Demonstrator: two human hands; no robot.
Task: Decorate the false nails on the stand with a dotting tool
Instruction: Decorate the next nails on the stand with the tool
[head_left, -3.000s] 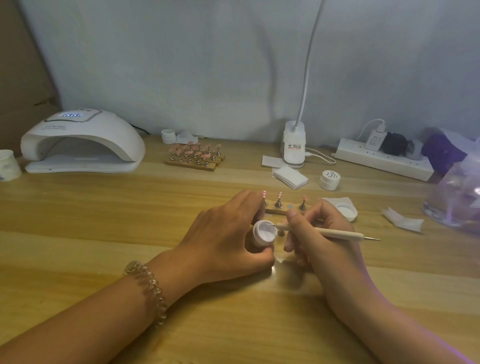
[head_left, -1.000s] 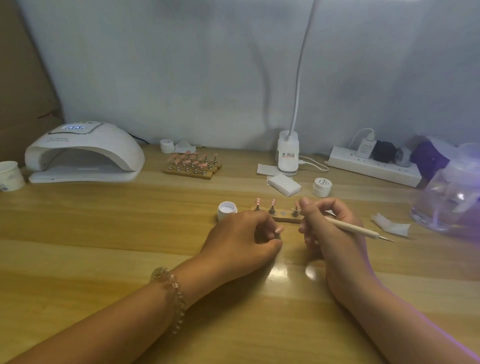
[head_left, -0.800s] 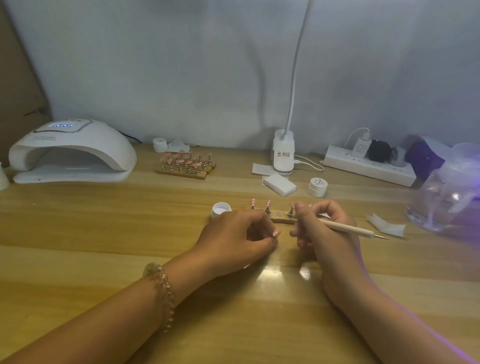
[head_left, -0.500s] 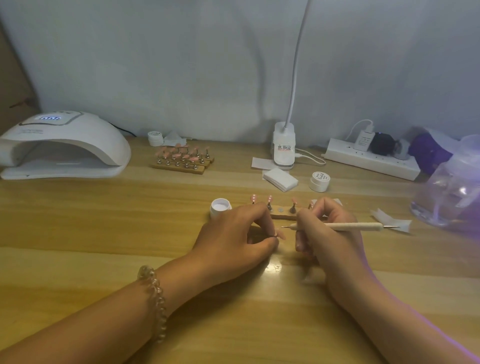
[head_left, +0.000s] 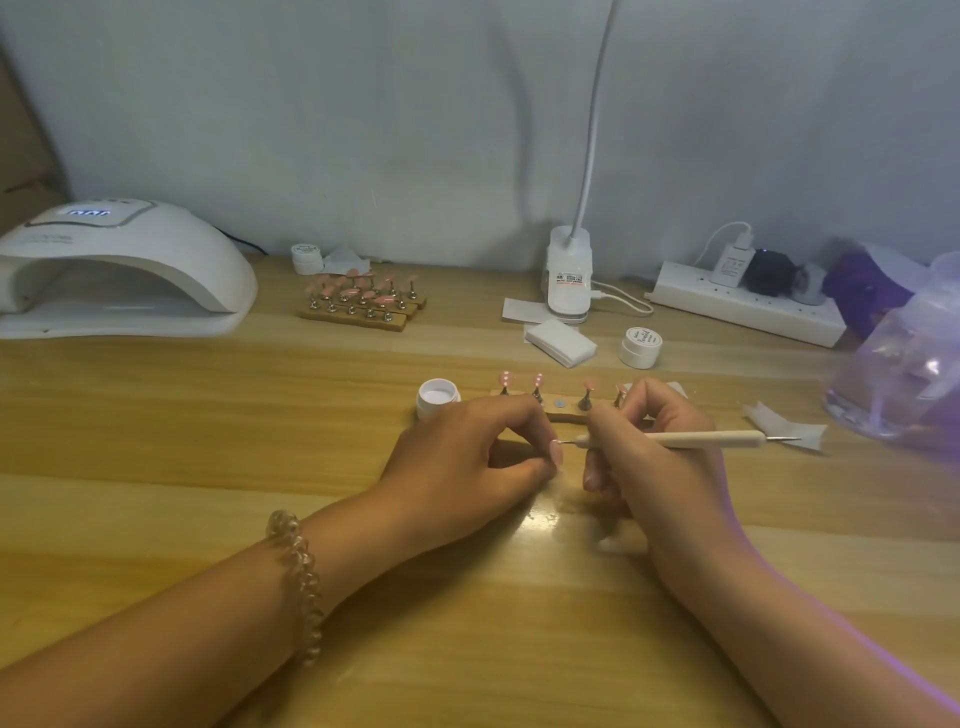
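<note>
Pink false nail (head_left: 557, 453) (oval) pinched in left grip (head_left: 467, 460); right grip (head_left: 660, 478) holds pale dotting tool (head_left: 706, 439), tip touching it.

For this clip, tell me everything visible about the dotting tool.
The dotting tool is a slim, pale, wood-looking stick with a thin metal point at each end. It lies nearly level, gripped near one end by the right hand. That end's point is at the pink false nail pinched in the left hand.
</note>
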